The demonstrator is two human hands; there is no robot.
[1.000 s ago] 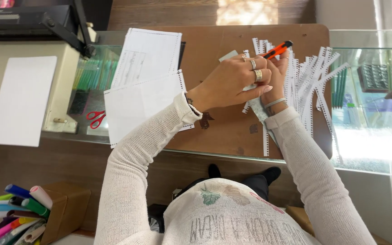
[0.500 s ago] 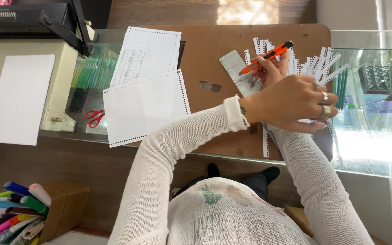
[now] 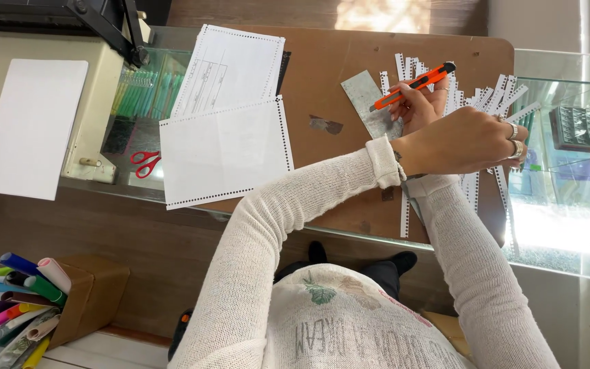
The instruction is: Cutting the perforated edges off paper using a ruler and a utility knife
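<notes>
The right hand (image 3: 421, 102), upper right of centre, is closed around an orange utility knife (image 3: 414, 85) above a metal ruler (image 3: 371, 104); the left hand (image 3: 462, 140) crosses over it, fingers curled on the cut paper strips (image 3: 493, 102), though its grasp cannot be told. With hands crossing, the blade could nick a wrist or scatter strips. One knife, one ruler, two perforated sheets (image 3: 223, 154), many strips.

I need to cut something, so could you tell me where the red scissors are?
In the head view, the red scissors lie at the left, between the cream machine and the perforated sheet.
</notes>
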